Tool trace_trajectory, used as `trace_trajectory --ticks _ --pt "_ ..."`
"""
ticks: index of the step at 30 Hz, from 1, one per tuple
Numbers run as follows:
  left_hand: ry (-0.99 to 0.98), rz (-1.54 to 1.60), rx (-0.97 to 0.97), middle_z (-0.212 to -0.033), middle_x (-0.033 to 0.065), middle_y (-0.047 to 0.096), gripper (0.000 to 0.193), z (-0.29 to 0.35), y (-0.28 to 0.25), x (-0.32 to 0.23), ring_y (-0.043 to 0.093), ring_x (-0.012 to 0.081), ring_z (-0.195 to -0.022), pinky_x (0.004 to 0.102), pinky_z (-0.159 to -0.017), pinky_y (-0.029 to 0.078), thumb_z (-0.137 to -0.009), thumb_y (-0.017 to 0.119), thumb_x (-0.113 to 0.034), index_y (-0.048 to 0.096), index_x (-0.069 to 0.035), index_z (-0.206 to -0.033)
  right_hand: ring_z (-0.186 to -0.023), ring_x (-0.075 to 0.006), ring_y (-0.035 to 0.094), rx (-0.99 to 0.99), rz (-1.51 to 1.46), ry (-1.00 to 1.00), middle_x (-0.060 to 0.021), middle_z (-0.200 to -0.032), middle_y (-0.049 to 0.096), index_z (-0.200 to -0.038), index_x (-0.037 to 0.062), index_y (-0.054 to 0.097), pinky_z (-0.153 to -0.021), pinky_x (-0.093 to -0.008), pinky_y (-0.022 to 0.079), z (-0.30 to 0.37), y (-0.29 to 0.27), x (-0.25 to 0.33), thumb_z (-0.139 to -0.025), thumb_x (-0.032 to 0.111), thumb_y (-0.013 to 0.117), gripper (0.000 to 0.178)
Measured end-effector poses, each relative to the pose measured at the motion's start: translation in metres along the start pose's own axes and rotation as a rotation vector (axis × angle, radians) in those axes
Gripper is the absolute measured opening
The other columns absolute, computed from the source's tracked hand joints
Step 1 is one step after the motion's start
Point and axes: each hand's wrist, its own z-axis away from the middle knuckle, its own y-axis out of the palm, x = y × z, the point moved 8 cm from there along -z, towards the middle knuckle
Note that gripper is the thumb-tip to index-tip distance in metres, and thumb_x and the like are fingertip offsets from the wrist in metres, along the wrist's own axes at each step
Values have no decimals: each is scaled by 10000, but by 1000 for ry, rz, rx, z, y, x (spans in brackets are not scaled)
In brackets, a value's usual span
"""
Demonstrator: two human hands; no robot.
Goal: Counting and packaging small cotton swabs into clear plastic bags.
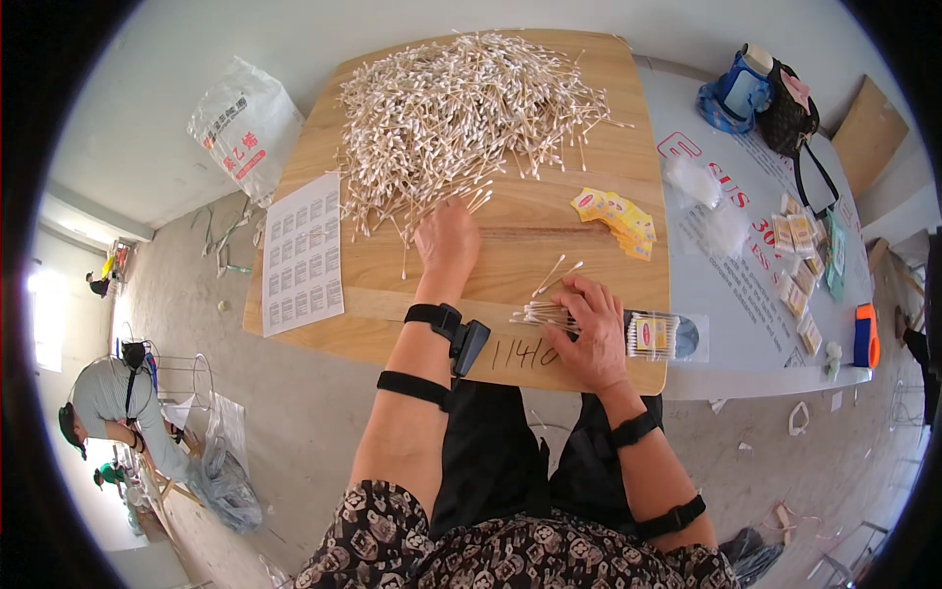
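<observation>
A large heap of wooden cotton swabs (461, 108) with white tips covers the far part of the wooden table. At its near edge my left hand (448, 236) is closed, its fingers curled on a few swabs whose tips poke out beside it. Near the table's front right, my right hand (592, 334) is bent round a small bunch of cotton swabs (535, 313), thumb and fingers closing on them. Just right of that hand lies a clear packet (692, 339) with swabs and a yellow card (651, 335) in it. Two loose swabs (555, 276) lie beyond my right fingers.
Several yellow cards (618, 221) are fanned out at the table's right. A printed sheet (302, 255) lies at the left edge. On the grey surface to the right are filled swab packs (800, 245), a tape dispenser (865, 336) and bags (785, 108). Another person (118, 393) bends over at far left.
</observation>
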Motion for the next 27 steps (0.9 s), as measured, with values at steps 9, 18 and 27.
trace_trajectory --ticks 9,18,27 --pt "327 255 83 -1082 148 626 85 36 8 -59 598 372 -995 464 -809 483 -851 633 -127 634 -57 -898 -1204 -413 480 -275 -236 128 -213 -1318 505 -1180 -33 547 -1034 -454 389 7 -15 -23 -844 124 644 384" --pt "607 301 70 -1400 174 486 509 144 3 -107 427 342 -1322 483 -1109 305 -862 647 -222 532 5 -1302 -1246 -341 497 -408 -468 242 -207 -1355 510 -1253 -32 514 -1059 -388 380 13 -22 -46 -1014 186 490 324" --pt "515 77 135 -1547 146 332 774 131 14 -105 276 267 -1453 529 -1179 147 -907 539 -531 364 -27 -1467 -1216 -203 500 -457 -968 366 -134 -1338 540 -1250 -40 560 -1050 -326 397 13 -12 -58 -1034 306 485 415"
